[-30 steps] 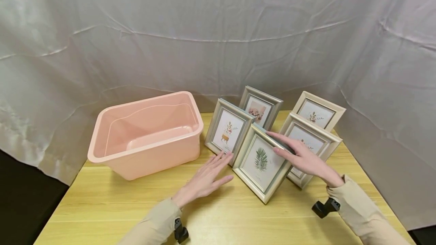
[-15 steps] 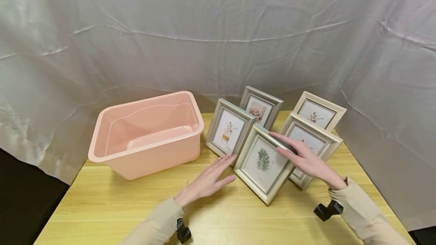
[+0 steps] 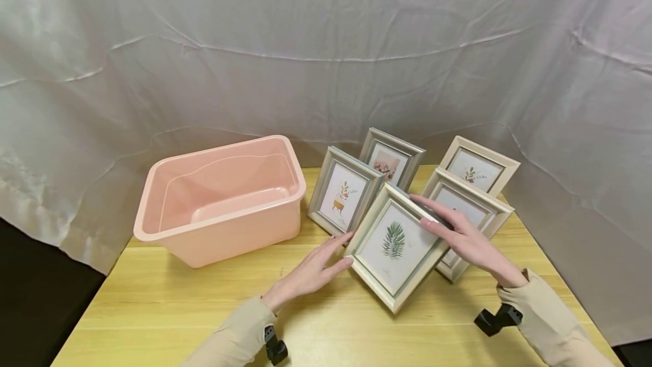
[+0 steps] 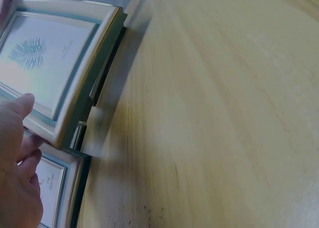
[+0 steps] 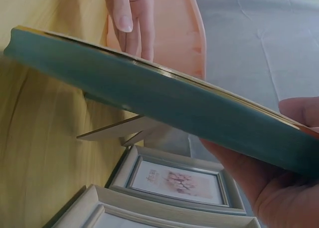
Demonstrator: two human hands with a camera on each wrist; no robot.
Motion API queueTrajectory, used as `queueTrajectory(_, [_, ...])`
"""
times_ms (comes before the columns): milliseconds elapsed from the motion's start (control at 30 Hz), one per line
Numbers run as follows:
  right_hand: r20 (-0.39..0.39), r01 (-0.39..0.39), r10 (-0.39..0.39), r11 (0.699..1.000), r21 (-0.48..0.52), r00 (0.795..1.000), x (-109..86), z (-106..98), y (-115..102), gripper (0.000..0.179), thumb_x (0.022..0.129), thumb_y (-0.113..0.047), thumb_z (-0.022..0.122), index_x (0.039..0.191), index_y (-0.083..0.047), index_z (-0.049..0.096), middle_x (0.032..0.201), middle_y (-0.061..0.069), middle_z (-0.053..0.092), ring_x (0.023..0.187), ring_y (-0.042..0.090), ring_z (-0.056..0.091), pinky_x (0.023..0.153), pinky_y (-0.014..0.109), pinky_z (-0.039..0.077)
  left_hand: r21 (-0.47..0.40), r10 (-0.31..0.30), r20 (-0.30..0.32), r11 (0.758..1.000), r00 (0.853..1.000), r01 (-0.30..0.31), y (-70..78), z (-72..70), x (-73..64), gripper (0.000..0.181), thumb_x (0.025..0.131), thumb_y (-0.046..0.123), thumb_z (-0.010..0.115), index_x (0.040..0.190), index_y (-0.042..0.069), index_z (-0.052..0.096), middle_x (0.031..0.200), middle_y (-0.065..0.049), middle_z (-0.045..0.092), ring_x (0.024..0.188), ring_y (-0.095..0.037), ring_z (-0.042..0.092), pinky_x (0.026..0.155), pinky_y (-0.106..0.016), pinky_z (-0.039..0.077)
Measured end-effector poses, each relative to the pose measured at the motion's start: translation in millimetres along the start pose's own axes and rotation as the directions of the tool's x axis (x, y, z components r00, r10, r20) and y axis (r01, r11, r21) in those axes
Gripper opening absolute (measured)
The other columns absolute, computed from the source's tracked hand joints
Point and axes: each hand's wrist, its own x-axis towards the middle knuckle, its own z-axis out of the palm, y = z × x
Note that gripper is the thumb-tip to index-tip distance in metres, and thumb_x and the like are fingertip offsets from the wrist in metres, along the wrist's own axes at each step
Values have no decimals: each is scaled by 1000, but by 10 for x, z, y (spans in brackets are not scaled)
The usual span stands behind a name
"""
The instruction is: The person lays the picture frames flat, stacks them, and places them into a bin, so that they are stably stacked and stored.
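Observation:
My right hand [image 3: 466,239] grips a champagne-coloured picture frame [image 3: 393,237] with a green leaf print at its upper right edge. Its fingers lie on the top edge, and in the right wrist view the thumb side and palm wrap the frame's green-edged side [image 5: 149,96]. The frame tilts back, its lower corner pointing toward me. My left hand [image 3: 311,271] reaches to its lower left corner with fingers extended. The left thumb [image 4: 22,106] overlaps the front border in the left wrist view, while the other fingers lie below the edge, partly hidden.
A pink plastic bin [image 3: 219,203] stands at the left. Behind the leaf print stand a grey frame [image 3: 343,194], a darker grey frame with a pink picture [image 3: 391,157], and two beige frames [image 3: 460,203] at the right. A grey curtain [image 3: 326,61] backs the wooden table [image 3: 204,310].
The leaf-print frame has shifted slightly right and toward me, leaning further back, with my right hand moving along. My left hand has come to its lower left corner.

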Motion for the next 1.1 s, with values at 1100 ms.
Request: queueTrajectory(1100, [138,-130,87,932,339,987,-16,143,147,59,104,-16,52,158,-12,31,166,23,20,125,-9,46,107,24,44,-266,-29,-155,964,987,-13,-91,-39,-64,44,106,18,48,148,4,47,129,-18,64,109,-27,65,94,-24,55])
